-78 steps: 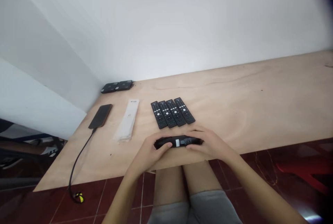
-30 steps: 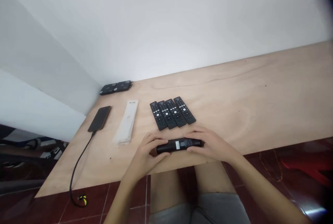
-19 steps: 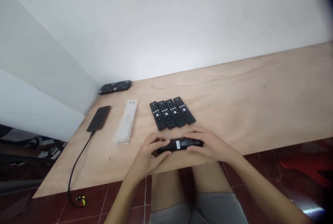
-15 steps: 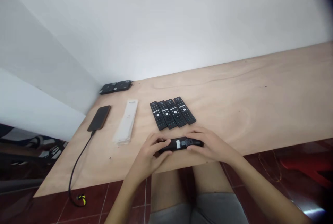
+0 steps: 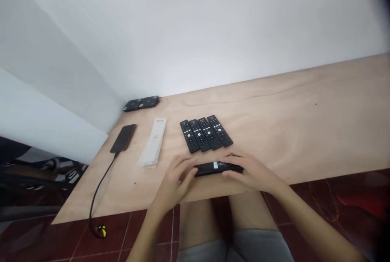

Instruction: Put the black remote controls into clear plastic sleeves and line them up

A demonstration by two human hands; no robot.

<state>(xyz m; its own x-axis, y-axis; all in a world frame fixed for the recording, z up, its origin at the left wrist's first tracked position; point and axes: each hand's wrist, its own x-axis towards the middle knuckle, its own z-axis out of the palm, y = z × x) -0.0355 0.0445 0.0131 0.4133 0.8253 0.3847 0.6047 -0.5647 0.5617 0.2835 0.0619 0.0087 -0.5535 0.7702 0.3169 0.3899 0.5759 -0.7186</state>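
Note:
A black remote control (image 5: 210,169) is near the table's front edge, its back with a white label facing up. My right hand (image 5: 248,170) grips its right end, with the thumb on the near side and the fingers on the far side. My left hand (image 5: 176,178) is curled at its left end, thumb against it, and partly hides that end. Just beyond my hands, several black remotes (image 5: 199,135) lie side by side in a slanted row, buttons up.
Left of the row lie flat clear-white plastic sleeves (image 5: 154,144). A phone (image 5: 123,138) with a black cable (image 5: 99,191) hanging over the table edge lies farther left. Two black boxes (image 5: 141,103) sit at the back left, by the wall (image 5: 213,30), on the wooden table (image 5: 289,132).
The held remote has turned slightly, so its labelled back looks narrower. My left fingers have loosened and shifted toward its end. The whole view has moved a little.

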